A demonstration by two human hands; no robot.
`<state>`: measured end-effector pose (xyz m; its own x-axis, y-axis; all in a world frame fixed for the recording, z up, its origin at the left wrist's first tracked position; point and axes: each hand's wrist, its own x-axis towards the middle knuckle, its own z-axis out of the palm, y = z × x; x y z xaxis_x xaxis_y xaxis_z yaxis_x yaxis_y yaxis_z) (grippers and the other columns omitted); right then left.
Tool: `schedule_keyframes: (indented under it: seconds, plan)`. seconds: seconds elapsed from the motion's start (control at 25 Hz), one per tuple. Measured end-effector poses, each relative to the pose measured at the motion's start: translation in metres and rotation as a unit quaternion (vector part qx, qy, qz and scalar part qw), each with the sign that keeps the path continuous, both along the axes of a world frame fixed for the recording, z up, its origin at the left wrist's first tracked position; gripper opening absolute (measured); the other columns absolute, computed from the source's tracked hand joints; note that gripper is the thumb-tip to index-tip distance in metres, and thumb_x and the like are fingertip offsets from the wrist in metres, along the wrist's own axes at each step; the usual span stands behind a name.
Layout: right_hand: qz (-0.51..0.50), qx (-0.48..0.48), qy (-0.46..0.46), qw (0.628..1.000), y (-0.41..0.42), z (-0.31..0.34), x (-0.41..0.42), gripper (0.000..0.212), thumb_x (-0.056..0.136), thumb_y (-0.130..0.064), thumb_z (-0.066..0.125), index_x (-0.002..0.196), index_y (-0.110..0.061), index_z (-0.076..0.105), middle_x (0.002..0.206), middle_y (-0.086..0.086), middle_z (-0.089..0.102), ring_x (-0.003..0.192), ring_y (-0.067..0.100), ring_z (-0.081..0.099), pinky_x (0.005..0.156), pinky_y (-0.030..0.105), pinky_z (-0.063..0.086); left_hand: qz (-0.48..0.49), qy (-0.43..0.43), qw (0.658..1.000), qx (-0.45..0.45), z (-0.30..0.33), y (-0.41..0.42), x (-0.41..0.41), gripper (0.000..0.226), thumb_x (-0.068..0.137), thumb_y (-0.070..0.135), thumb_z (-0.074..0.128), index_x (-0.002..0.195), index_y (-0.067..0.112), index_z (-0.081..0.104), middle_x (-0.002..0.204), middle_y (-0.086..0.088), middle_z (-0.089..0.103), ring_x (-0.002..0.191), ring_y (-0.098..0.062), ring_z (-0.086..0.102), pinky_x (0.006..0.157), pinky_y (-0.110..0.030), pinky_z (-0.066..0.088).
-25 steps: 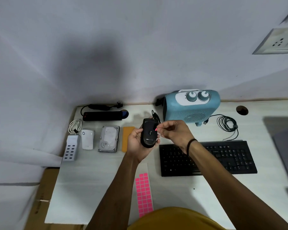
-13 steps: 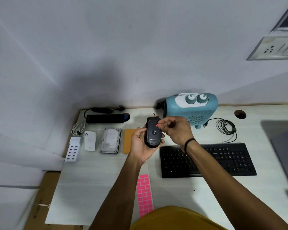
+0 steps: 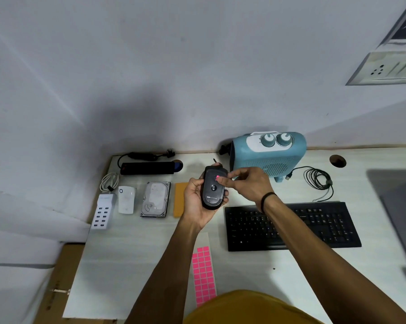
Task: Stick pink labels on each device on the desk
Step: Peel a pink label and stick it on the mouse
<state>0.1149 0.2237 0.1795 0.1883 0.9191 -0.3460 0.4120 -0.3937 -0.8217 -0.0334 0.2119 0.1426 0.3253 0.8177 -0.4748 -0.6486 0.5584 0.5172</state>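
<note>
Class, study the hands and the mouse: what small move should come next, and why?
Probably press the pink label flat with the right hand. It sits on the upturned mouse under a fingertip, while the left hand grips the mouse.

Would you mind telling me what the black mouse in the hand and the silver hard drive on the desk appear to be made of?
The black computer mouse looks like matte moulded plastic: a dull, even underside with rounded edges. The silver hard drive looks like bare metal, probably aluminium, since its casing shows a pale grey sheen and a stamped outline, with a white label on top. Neither can be confirmed by sight alone.
</note>
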Motion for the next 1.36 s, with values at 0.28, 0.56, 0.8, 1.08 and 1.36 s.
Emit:
schedule_keyframes:
  seconds: [0.28,0.56,0.8,1.08,1.36]
  plan:
    - [0.055,-0.022,0.103,0.993,-0.001,-0.017,0.005,0.03,0.074,-0.037,0.075,0.085,-0.009,0.077,0.072,0.007,0.071,0.062,0.012,0.063,0.087,0.046,0.057,-0.011,0.23,0.964,0.137,-0.004,-0.001,0.003,0.032,0.092,0.019,0.07,0.124,0.019,0.066,0.104,-0.022,0.073,0.062,-0.035,0.068,0.064,-0.04,0.061]
    - [0.082,-0.016,0.128,0.988,0.002,-0.028,0.008,0.015,0.091,-0.015,0.064,0.085,-0.007,0.076,0.073,0.004,0.068,0.069,0.013,0.067,0.088,0.044,0.059,-0.022,0.247,0.959,0.135,-0.002,0.001,-0.002,0.031,0.097,0.02,0.064,0.128,0.027,0.065,0.108,-0.02,0.072,0.07,-0.041,0.067,0.071,-0.049,0.06]
    - [0.032,-0.044,0.211,0.976,0.002,-0.025,0.002,0.021,0.096,-0.009,0.052,0.09,-0.009,0.072,0.078,0.009,0.066,0.074,0.017,0.063,0.084,0.032,0.059,-0.032,0.218,0.969,0.109,-0.002,0.0,-0.005,0.032,0.104,0.038,0.046,0.127,0.028,0.066,0.096,-0.02,0.071,0.06,-0.035,0.064,0.063,-0.041,0.057]
    - [-0.056,-0.34,0.46,0.818,0.031,-0.057,0.001,0.069,0.079,-0.07,0.059,0.092,-0.002,0.058,0.072,0.01,0.056,0.072,0.024,0.06,0.09,0.036,0.051,-0.147,0.25,0.943,0.164,-0.017,-0.006,-0.019,0.041,0.102,0.034,0.036,0.133,0.026,0.061,0.105,-0.023,0.067,0.067,-0.034,0.06,0.051,-0.033,0.05]
    - [-0.067,-0.305,0.469,0.826,0.064,-0.08,-0.014,0.019,0.093,-0.022,0.057,0.102,-0.006,0.058,0.087,0.007,0.074,0.077,0.021,0.069,0.076,0.033,0.06,-0.208,0.481,0.831,0.187,-0.051,-0.01,-0.03,0.023,0.097,0.025,0.043,0.115,0.018,0.054,0.109,-0.004,0.062,0.072,-0.022,0.055,0.062,-0.038,0.045]
